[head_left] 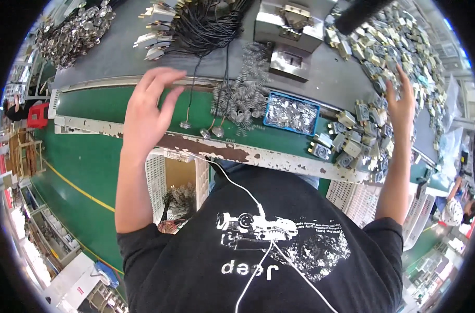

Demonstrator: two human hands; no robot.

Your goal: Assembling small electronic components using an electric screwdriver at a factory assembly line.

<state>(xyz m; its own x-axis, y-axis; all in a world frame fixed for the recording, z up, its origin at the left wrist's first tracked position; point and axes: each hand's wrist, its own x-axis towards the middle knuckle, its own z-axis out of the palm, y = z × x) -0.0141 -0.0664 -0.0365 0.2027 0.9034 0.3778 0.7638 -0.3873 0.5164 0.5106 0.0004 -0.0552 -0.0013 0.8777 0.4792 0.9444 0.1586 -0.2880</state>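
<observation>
My left hand (147, 113) hovers over the near left part of the bench, fingers and thumb apart, holding nothing I can see. Beside it, black cables (211, 28) run down from white connectors (158, 30) and end in small round metal pieces (205, 133). My right hand (403, 104) reaches over the right side, fingers spread, next to a large heap of beige and grey housings (386, 49). A smaller group of such housings (347, 141) lies nearer to me. Between my hands are loose coil springs (242, 96) and a blue tray (318, 119) of small metal parts.
A metal fixture (287, 28) stands at the back middle, with a dark rod (360, 15) to its right. Shiny metal discs (75, 35) are heaped at the far left. A white crate (201, 182) sits below the bench's chipped front edge (232, 151).
</observation>
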